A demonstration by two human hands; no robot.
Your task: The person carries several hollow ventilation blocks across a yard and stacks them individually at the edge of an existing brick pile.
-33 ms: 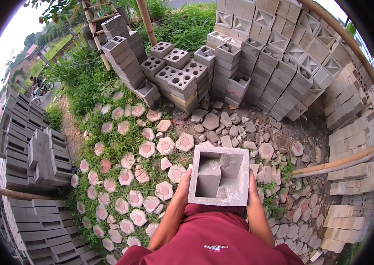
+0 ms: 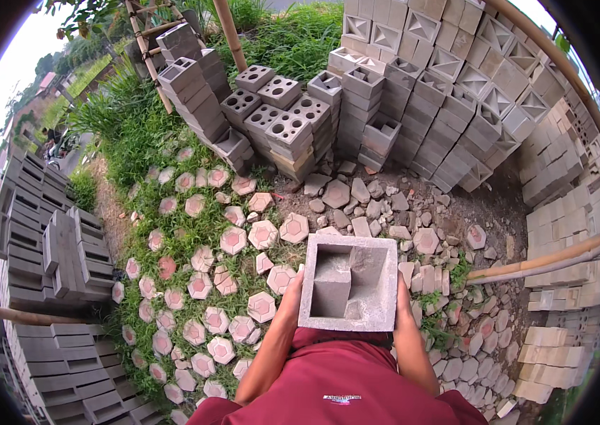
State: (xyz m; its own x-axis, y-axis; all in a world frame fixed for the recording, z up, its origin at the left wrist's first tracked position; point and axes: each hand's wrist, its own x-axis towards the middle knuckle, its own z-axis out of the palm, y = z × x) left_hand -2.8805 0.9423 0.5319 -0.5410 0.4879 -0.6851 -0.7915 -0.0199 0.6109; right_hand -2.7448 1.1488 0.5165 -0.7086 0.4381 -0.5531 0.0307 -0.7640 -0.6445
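Note:
A square grey concrete ventilation block [image 2: 349, 283] is held in front of my body, its open face turned up toward me. Inside its thick rim are hollow recesses and a raised inner wedge. My left hand [image 2: 291, 297] presses against its left side, and my right hand [image 2: 404, 308] grips the right side. Most of the fingers are hidden beneath and behind the block.
Hollow concrete blocks [image 2: 289, 127] stand stacked ahead, beside a tall wall of patterned blocks [image 2: 449, 92]. More blocks [image 2: 77, 248] are piled at left. Hexagonal pavers [image 2: 262, 234] dot the grass, with rubble [image 2: 378, 195] ahead. A bamboo pole [image 2: 541, 260] juts in at right.
The whole view has shifted very slightly, and the block sits a touch further left in the picture. Both hands keep the same hold on it.

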